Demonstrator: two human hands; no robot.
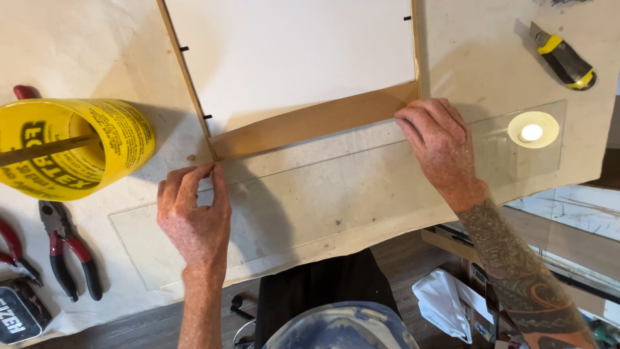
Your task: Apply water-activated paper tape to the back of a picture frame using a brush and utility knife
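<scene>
A long clear glass strip (336, 194) lies flat across the cloth-covered bench, its far edge against the near side of a wooden picture frame (310, 123) that holds a white backing sheet (290, 58). My left hand (194, 220) presses on the strip near the frame's near-left corner, fingertips at the glass edge. My right hand (439, 145) rests on the strip at the frame's near-right corner, fingers bent onto the edge. Neither hand grips a tool.
A yellow tape roll (71, 148) on a stick lies at left, with red-handled pliers (68, 252) below it. A yellow and black utility knife (565, 61) lies at far right. A round white spot (533, 131) shows through the glass end. The bench edge runs near my body.
</scene>
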